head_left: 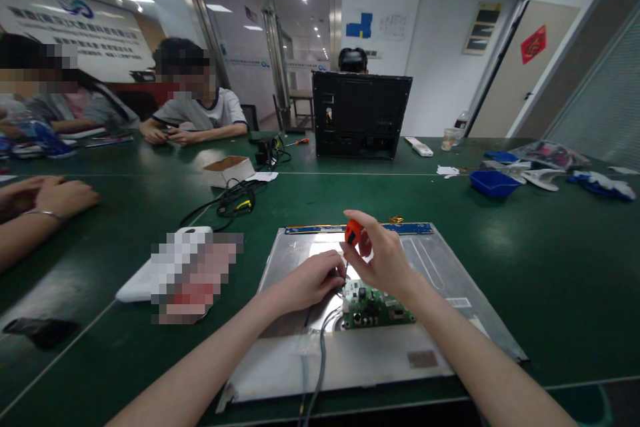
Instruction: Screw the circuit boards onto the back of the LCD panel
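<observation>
A flat metal display panel (435, 360) lies on the green table in front of me, with a green circuit board (370, 310) on its middle. My right hand (383, 250) grips the orange handle of a screwdriver (353, 232), held upright with its shaft pointing down at the board's upper left corner. Close beside the shaft, my left hand (325, 277) has its fingers pinched together at that corner; what they hold, if anything, is hidden. Grey cables (323, 353) run from the board's left side toward the panel's near edge. A blue strip board (315, 229) lines the far edge.
Left of the panel lie a white box (145, 277) and a pinkish phone-shaped item (195, 280). Black cables (233, 203) and an open carton (227, 171) sit beyond. A black monitor housing (363, 113) stands across the table; a blue tray (494, 183) is right. Other people sit left.
</observation>
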